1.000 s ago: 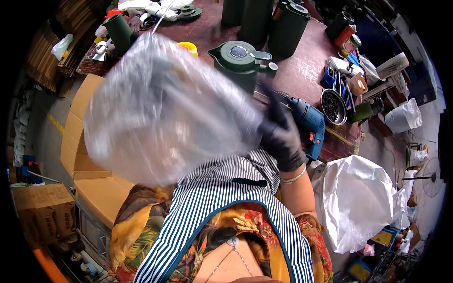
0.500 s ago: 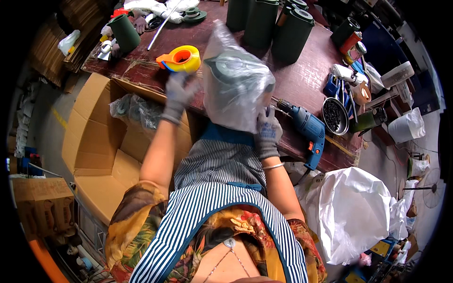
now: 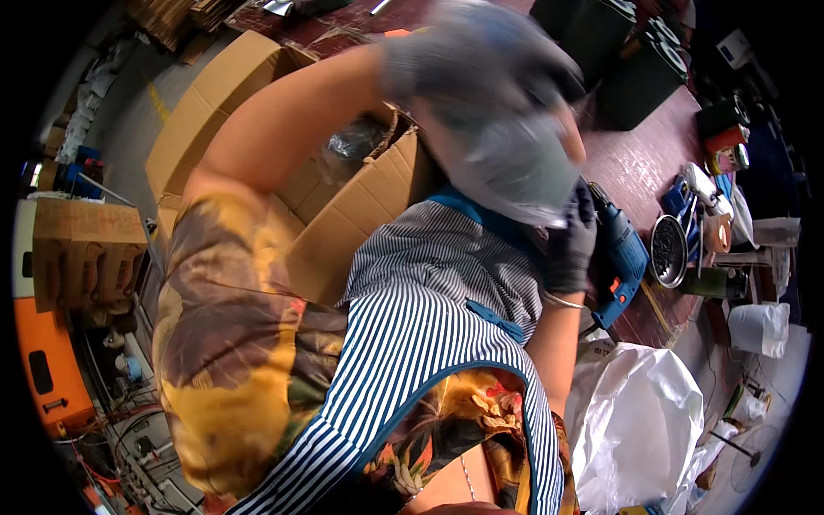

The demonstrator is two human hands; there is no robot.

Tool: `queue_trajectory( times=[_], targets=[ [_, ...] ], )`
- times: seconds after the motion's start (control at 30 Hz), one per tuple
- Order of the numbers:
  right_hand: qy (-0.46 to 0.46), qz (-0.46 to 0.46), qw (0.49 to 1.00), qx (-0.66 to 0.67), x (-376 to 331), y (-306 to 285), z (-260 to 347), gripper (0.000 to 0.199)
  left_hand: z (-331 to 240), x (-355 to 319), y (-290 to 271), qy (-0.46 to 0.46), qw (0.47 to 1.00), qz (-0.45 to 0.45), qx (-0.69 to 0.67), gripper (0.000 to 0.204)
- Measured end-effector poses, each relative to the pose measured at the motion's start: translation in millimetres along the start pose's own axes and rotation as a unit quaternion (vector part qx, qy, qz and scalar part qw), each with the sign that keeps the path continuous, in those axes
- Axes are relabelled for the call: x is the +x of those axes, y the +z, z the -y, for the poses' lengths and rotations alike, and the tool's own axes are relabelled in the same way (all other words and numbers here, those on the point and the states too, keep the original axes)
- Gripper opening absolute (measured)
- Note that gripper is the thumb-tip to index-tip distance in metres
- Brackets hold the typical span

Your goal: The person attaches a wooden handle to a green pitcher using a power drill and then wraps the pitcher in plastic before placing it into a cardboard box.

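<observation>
A clear plastic bag (image 3: 519, 167) with a dark green object inside is held in front of me, over the table's near edge. My right hand (image 3: 571, 240), in a grey glove, is closed on the bag's lower right edge. My left hand (image 3: 485, 64), also gloved, is raised across the top of the bag. Motion smears its fingers, so whether it holds anything is unclear. A bit of orange (image 3: 397, 33) shows just beyond the left wrist.
An open cardboard box (image 3: 360, 210) with plastic-wrapped items stands left of the bag. On the table to the right are a blue power drill (image 3: 622, 249), a bowl of dark screws (image 3: 668, 249) and dark green containers (image 3: 639, 77). A white sack (image 3: 635, 421) lies below.
My left hand has swung from beside the tape dispenser up and right over the bag. The bag has tilted, with my right hand still at its edge. The whole view has turned.
</observation>
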State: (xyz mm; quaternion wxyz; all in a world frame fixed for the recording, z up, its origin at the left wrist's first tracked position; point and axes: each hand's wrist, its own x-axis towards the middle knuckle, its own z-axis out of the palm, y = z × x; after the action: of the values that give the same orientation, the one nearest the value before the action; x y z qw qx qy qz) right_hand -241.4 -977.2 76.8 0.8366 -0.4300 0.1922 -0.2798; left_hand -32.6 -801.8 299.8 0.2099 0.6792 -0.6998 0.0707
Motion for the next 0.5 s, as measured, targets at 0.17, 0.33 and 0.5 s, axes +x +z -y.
queue_trajectory(
  times=[0.17, 0.33, 0.5],
  targets=[
    [-0.038, 0.244, 0.925, -0.288, -12, 82, 15, 0.039, 13, -254, -101, -0.407, 0.865, -0.147, -0.252, 0.068],
    [-0.105, 0.269, 0.840, -0.459, -9, 100, -41, 0.037, -34, -324, -111, -0.478, 0.850, 0.103, 0.196, 0.047],
    [0.063, 0.231, 0.884, -0.402, -29, 80, -29, 0.039, 20, -356, 48, -0.321, 0.870, 0.298, 0.228, 0.028]
  ],
)
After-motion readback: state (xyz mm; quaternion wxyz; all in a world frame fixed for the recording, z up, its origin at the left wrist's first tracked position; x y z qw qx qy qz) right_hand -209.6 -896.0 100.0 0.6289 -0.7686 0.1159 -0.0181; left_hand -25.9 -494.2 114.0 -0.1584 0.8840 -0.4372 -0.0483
